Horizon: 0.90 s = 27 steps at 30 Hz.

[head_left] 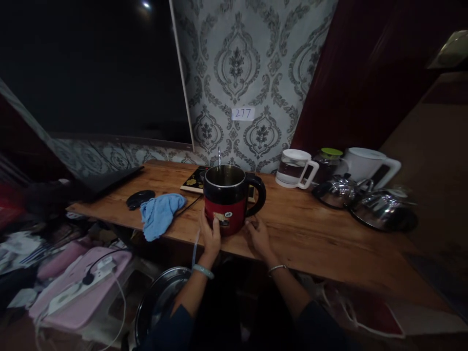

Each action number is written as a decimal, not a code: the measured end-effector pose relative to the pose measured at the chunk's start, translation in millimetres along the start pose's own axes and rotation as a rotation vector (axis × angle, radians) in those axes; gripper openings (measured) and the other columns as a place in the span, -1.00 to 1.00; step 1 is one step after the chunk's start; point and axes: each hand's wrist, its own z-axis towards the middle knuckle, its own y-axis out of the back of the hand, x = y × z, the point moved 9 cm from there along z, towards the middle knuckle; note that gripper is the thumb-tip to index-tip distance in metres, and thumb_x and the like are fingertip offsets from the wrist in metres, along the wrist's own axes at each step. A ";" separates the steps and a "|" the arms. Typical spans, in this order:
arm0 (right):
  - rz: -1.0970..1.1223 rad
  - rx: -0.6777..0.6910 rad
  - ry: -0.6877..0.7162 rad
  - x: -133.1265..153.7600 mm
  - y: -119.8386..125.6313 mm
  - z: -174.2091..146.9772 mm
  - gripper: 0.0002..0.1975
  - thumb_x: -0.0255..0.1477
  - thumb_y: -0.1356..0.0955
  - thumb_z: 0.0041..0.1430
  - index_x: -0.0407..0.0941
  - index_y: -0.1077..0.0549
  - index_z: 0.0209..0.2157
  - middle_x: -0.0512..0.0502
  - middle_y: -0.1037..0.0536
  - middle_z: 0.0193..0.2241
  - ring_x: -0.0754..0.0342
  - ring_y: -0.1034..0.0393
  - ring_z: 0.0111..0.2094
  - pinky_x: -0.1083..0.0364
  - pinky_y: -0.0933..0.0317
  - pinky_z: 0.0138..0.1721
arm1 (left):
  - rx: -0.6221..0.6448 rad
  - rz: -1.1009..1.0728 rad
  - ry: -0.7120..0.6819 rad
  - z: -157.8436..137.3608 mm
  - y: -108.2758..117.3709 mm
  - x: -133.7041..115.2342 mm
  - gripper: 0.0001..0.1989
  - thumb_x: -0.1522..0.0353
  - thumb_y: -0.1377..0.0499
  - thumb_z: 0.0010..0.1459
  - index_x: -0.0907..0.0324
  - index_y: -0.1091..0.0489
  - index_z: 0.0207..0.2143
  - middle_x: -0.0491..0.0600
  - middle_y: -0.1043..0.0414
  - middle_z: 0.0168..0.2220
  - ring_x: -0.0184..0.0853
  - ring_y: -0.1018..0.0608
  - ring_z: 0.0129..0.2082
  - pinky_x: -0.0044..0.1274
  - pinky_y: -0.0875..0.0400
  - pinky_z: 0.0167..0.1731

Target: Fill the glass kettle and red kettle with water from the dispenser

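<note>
A red electric kettle [230, 207] with a black rim and black handle stands near the table's front edge, its top uncovered. My left hand [211, 236] wraps round its lower left side, thumb at the front. At the lower right, below the handle, my right hand [259, 236] has its fingers bent against the kettle's base; the exact contact is partly hidden. Behind the kettle lies a dark panel with gold flowers [192, 180], and a shiny metal tube [219, 157] rises there.
A blue cloth [161, 212] and a black mouse [140, 199] lie left on the wooden table [310, 234]. Back right stand a white-handled glass jug [292, 170], a white pitcher [365, 161] and metal teapots [382, 207]. A metal basin [146, 302] sits below, beside a pink stool [84, 297] with a power strip.
</note>
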 end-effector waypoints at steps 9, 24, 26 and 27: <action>0.009 0.021 0.032 3.2 -4.1 8.8 -0.54 0.04 -0.37 0.00 -0.10 -0.37 -0.48 0.10 -0.32 -0.67 0.16 -0.17 -0.64 0.16 -0.07 -0.59 | -0.001 -0.023 0.027 0.2 0.4 6.0 -0.37 0.07 0.01 0.28 0.24 -0.12 0.27 0.24 -0.16 0.27 -0.14 -0.22 0.30 -0.23 -0.06 0.29; -0.031 0.027 0.099 3.2 -2.5 4.5 -0.52 0.03 -0.35 0.08 -0.16 -0.51 -0.34 -0.12 -0.58 -0.42 -0.01 -0.41 -0.37 0.11 -0.26 -0.40 | -0.016 -0.017 0.069 -0.3 -1.3 19.4 -0.37 0.07 0.04 0.29 0.23 -0.16 0.28 0.22 -0.19 0.28 -0.13 -0.21 0.32 -0.23 -0.05 0.31; -0.004 0.035 0.093 2.7 -4.0 4.5 -0.52 0.01 -0.36 0.08 -0.17 -0.52 -0.31 -0.15 -0.59 -0.37 -0.03 -0.42 -0.33 0.10 -0.28 -0.35 | -0.006 -0.010 0.085 -0.1 -1.4 20.7 -0.36 0.07 0.04 0.29 0.25 -0.15 0.28 0.24 -0.17 0.29 -0.12 -0.20 0.32 -0.22 -0.06 0.30; 0.008 0.035 0.092 2.4 -4.6 4.5 -0.52 0.00 -0.37 0.08 -0.17 -0.52 -0.30 -0.16 -0.59 -0.35 -0.03 -0.43 -0.31 0.09 -0.28 -0.32 | 0.003 -0.013 0.091 0.1 -1.5 21.3 -0.36 0.06 0.05 0.29 0.25 -0.14 0.29 0.25 -0.17 0.29 -0.12 -0.21 0.32 -0.22 -0.06 0.30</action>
